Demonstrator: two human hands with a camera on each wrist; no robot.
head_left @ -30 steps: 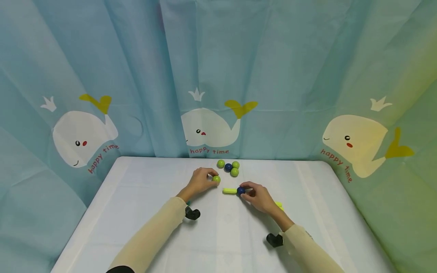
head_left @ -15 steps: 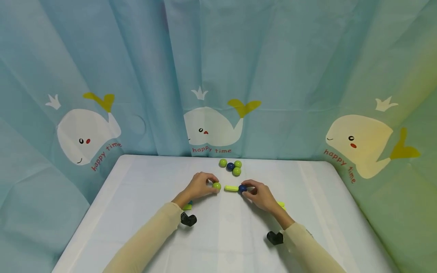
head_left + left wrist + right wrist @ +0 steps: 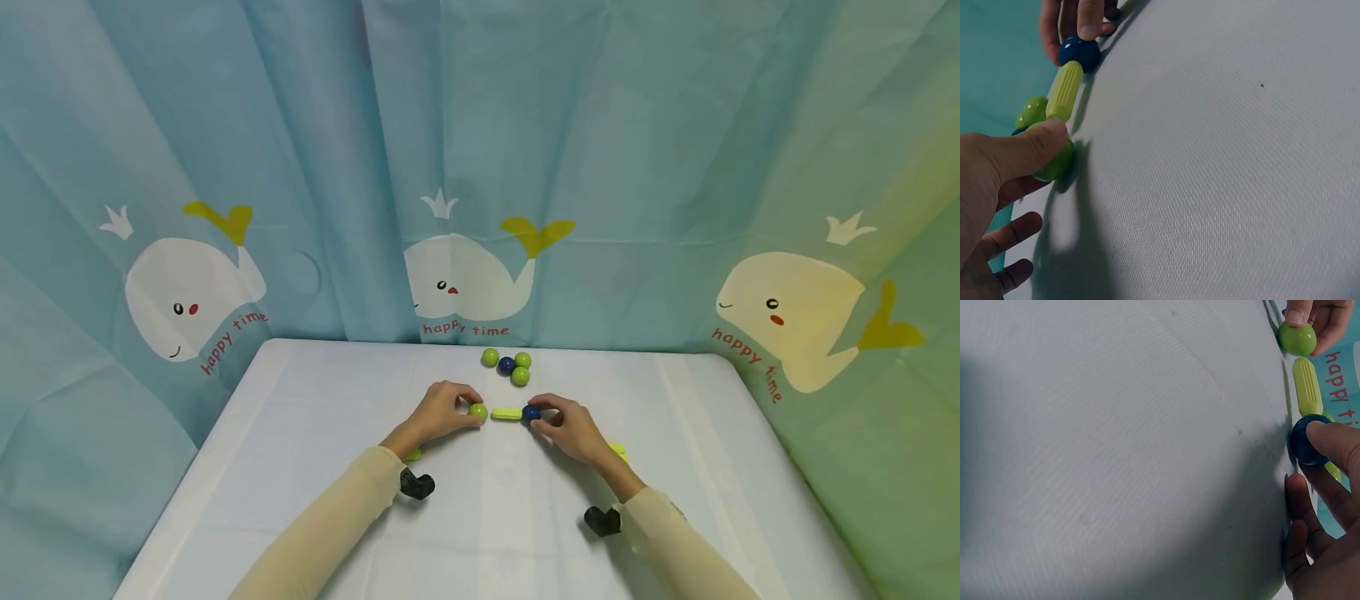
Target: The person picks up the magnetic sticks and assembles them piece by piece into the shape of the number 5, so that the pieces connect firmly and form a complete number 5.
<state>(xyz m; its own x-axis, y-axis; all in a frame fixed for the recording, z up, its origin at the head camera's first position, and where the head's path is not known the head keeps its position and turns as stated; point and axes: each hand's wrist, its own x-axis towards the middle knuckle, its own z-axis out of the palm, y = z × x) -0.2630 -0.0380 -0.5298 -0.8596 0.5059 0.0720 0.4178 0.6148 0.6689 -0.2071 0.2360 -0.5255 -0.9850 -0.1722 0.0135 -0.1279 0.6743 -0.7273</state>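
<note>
Thumb and fingertips of my left hand [image 3: 438, 410] pinch a green ball [image 3: 478, 412] low over the white table. To its right, my right hand [image 3: 573, 429] pinches a dark blue ball [image 3: 531, 414]. A ribbed yellow-green rod [image 3: 506, 414] sticks out leftward from the blue ball, its free end pointing at the green one. In the right wrist view a narrow gap shows between the rod [image 3: 1307, 386] and the green ball [image 3: 1298, 339]. The left wrist view has the thumb covering part of the green ball [image 3: 1057, 164].
Behind the hands, near the table's far edge, lie several balls, among them a blue ball [image 3: 507, 366] and a green ball [image 3: 491, 357]. Yellow-green pieces lie partly hidden by the left wrist [image 3: 414, 455] and the right wrist [image 3: 618, 451]. A blue curtain [image 3: 637, 167] hangs behind the table.
My left hand has brought the green ball nearer to me, level with the rod's free end. The right hand stays nearly in place, holding the blue ball and rod.
</note>
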